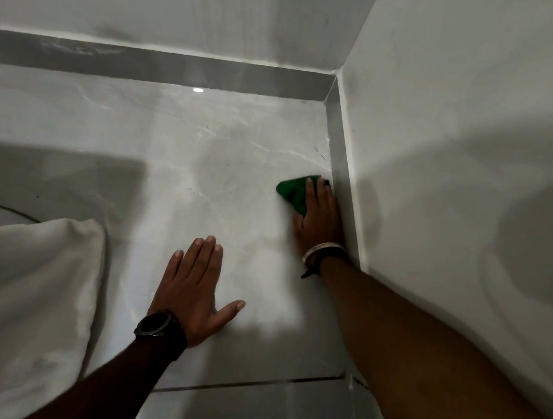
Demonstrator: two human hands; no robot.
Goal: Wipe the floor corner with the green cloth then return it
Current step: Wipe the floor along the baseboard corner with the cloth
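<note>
My right hand (320, 216) lies flat on top of the green cloth (291, 193), fingers spread over it and pressing it onto the pale marble-look floor (207, 162), right against the grey skirting (340, 161) along the right-hand wall (446, 137). The cloth sits short of the corner itself (332, 91), where the two skirting strips meet farther ahead. Only the cloth's left part and near edge show; the rest is hidden under my palm and fingers, so I cannot tell how it is folded. A pale bangle (322, 249) and a dark cord circle that wrist. My left hand (195, 288) is well apart from the right, open and empty, palm down on the tile with the fingers together and the thumb out; a dark watch (156, 324) sits on its wrist. At the left a white bundle of fabric (34, 293) is cut off by the frame edge, and I cannot make out what it is. Behind it a curved white shape (2, 214) shows only a sliver. Motion blurs my right hand slightly.
</note>
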